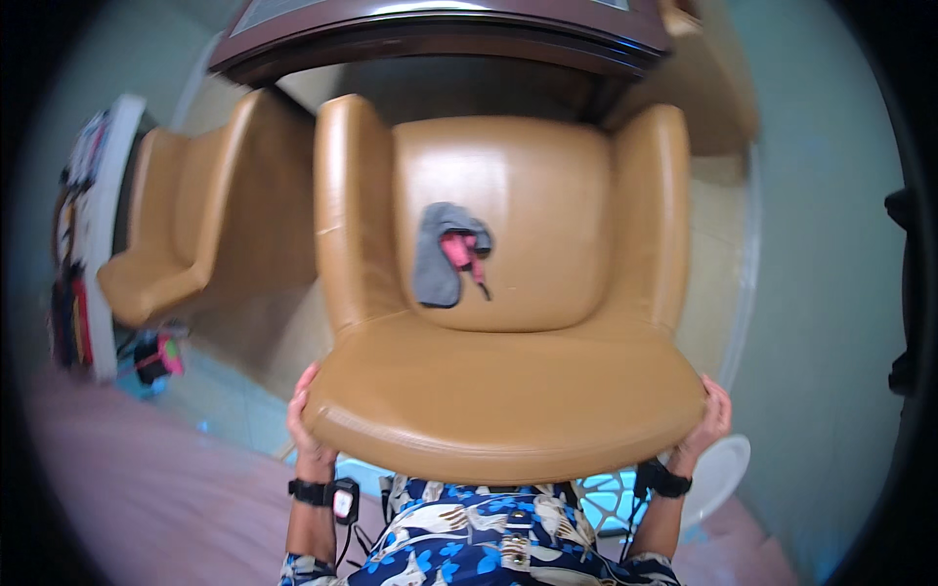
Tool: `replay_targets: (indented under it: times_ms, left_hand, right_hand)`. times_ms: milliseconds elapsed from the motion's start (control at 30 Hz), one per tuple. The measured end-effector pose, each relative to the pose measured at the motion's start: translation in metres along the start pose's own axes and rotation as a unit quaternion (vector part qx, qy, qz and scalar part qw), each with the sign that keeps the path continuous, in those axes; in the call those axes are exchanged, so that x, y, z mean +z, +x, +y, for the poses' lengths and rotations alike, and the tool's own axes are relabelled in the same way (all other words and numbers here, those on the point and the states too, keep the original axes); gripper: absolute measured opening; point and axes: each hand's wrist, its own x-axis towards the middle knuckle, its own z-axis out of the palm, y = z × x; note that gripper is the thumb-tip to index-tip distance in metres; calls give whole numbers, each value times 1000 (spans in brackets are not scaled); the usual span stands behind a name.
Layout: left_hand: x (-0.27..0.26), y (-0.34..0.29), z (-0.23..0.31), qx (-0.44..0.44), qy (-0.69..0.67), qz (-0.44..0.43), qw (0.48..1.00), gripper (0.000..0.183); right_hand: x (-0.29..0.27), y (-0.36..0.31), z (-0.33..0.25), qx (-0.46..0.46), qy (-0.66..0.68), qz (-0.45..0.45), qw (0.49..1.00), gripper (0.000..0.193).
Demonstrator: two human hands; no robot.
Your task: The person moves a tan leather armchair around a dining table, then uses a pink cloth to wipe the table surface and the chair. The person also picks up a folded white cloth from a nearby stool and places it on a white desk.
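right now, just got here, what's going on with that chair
A person is behind a tan armchair, with the left hand and right hand on opposite sides of its backrest. The seat faces a dark table just beyond it. On the seat lies a soft-looking grey item with something pink showing; neither hand touches it. Another tan armchair stands to the left. Whether the held chair is moving, one picture can't show.
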Motion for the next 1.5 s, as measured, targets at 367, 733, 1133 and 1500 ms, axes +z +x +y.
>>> replay_targets:
  times_ms: [367,733,1133,1500]
  left_hand:
    - [-16,9,-6,10,-47,22,999,44]
    - [-29,16,-19,24,33,-61,997,42]
    - [-212,57,31,-225,23,-47,973,33]
    - [-309,102,86,-227,42,44,972,31]
  right_hand:
    - [-14,2,14,-41,-129,-37,990,24]
    - [151,-222,-131,-379,-241,-391,804,28]
    - [220,-268,-139,-332,-321,-338,820,30]
    - [220,-269,-140,-337,-344,-338,809,27]
